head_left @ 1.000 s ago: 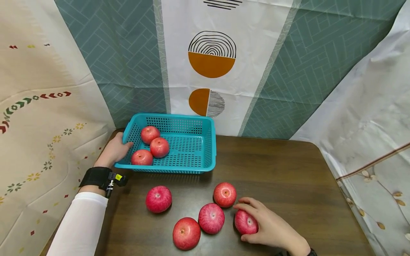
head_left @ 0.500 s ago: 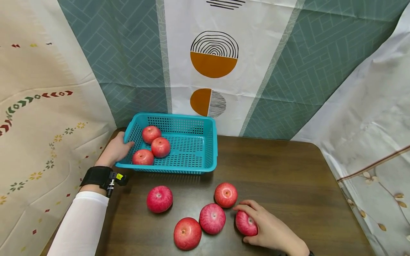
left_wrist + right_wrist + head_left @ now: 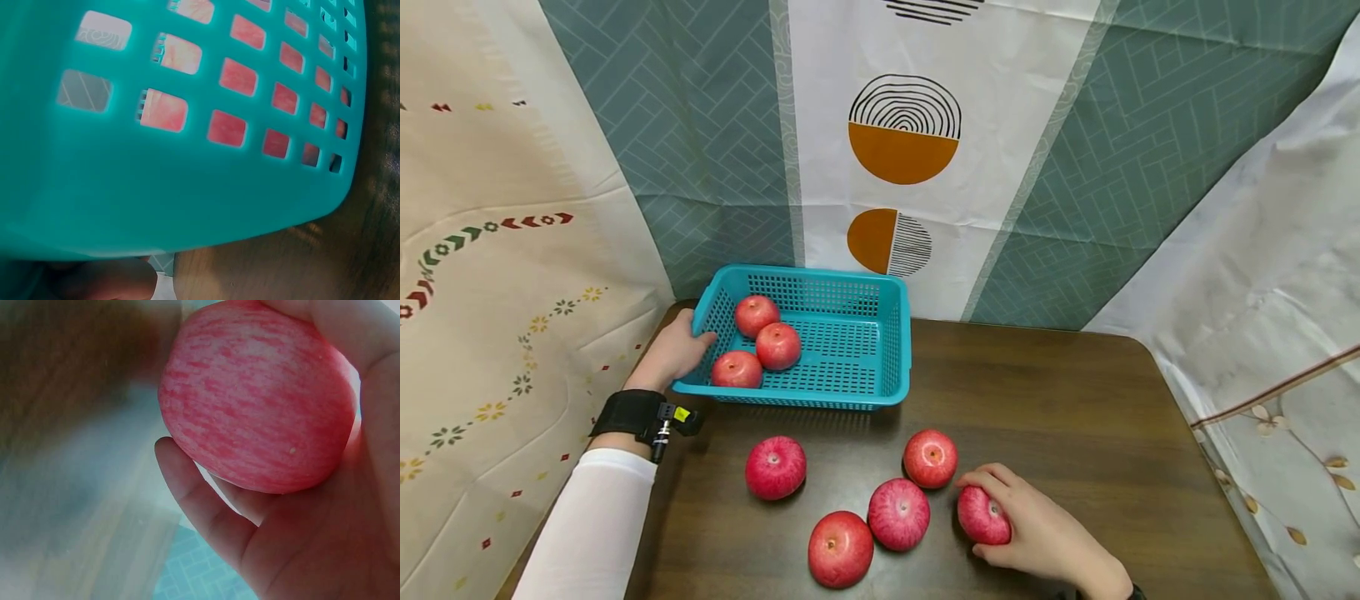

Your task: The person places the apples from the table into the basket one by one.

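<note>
In the head view my left hand (image 3: 676,348) grips the left end of a turquoise plastic basket (image 3: 790,397), thumb over the rim. Up close, the left wrist view shows the basket's perforated wall (image 3: 162,194), with a blurred finger (image 3: 112,279) at its lower edge. My right hand (image 3: 1037,529) holds a streaked red apple (image 3: 982,515) at the right of the group, fingers curled round its far side and thumb on the near side. The right wrist view has this apple (image 3: 256,400) against the fingers, its underside showing.
Inside the basket, three apples (image 3: 778,347) sit toward the left end. Several more stand on the dark wooden table (image 3: 1045,392): one apple (image 3: 776,468) at left, others (image 3: 898,514) grouped left of my right hand. Patterned cloth (image 3: 715,150) hangs behind and at both sides.
The held apple and my right hand have shifted slightly up and to the right, and the apple has tilted a little. My left hand stays on the basket. The whole view drifts slightly.
</note>
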Demonstrator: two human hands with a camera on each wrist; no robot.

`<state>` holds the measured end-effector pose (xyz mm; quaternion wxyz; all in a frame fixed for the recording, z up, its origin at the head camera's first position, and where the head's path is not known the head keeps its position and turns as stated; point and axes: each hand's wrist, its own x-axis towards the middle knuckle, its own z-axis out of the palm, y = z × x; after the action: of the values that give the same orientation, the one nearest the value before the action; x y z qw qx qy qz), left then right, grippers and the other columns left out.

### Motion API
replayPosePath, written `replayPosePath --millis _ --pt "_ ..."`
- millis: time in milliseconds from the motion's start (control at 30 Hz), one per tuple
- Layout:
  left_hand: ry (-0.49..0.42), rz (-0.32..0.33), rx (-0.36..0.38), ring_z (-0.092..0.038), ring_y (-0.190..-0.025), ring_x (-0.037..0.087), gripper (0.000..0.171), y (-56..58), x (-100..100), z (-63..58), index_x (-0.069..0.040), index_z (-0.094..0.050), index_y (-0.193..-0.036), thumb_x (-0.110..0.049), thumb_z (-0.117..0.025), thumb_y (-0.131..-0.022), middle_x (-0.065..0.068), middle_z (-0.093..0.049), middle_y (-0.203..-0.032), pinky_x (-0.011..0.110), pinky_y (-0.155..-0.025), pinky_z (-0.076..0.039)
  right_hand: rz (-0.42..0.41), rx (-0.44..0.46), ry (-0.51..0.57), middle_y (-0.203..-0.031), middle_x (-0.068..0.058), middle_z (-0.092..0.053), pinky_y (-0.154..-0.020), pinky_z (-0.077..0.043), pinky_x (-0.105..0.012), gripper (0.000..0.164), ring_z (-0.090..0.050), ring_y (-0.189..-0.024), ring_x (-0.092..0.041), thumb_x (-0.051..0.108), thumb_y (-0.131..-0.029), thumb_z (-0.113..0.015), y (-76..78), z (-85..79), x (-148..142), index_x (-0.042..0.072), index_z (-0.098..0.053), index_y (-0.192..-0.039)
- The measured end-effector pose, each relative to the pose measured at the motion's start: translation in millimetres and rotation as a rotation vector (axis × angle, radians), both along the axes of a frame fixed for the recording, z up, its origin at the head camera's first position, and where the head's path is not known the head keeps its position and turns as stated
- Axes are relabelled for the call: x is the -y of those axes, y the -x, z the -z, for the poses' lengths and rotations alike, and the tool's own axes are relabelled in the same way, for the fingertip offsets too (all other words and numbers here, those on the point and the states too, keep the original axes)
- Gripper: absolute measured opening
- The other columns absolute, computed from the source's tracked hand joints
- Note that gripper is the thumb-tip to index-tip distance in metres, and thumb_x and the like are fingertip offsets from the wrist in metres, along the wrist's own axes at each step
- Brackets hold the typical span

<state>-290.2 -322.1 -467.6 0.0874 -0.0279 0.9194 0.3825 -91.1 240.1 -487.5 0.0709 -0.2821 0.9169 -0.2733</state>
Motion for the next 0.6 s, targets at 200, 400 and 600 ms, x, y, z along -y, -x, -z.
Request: replayPosePath --millis 200,400,600 --pt "-0.002 -0.004 0.002 -0.057 -0.119 0.054 0.064 1.0 -0.2 -0.5 0.01 -0.022 -0.158 -0.026 -0.049 -0.113 0.038 -0.048 -0.144 0.069 -0.097 -0.054 0.005 -0.004 -0.002 -0.133 0.015 -0.055 -0.084 -0.061 -0.029 0.072 -0.06 -0.11 -0.009 0.023 -0.076 -0.097 10.0 -8.3 -3.6 0.024 -0.061 -0.139" --pt "-0.011 0.002 0.013 -0.058 -0.119 0.053 0.064 1.2 -0.1 -0.1 0.01 -0.022 -0.158 -0.027 -0.049 -0.114 0.038 -0.048 -0.144 0.069 -0.096 -0.055 0.016 -0.006 -0.027 -0.134 0.013 -0.054 -0.082 -0.061 -0.03 0.072 -0.061 -0.109 -0.011 0.026 -0.078 -0.097 18.8 -16.6 -5.5 0.028 -0.06 -0.139" --pt "-0.009 0.002 0.004 -0.058 -0.119 0.053 0.062 0.4 -0.5 -0.5 0.01 -0.024 -0.158 -0.026 -0.049 -0.113 0.037 -0.048 -0.143 0.068 -0.096 -0.055 0.014 -0.007 -0.017 -0.133 0.012 -0.055 -0.083 -0.061 -0.03 0.072 -0.062 -0.109 -0.011 0.022 -0.077 -0.097 29.3 -23.7 -5.5 0.024 -0.06 -0.139"
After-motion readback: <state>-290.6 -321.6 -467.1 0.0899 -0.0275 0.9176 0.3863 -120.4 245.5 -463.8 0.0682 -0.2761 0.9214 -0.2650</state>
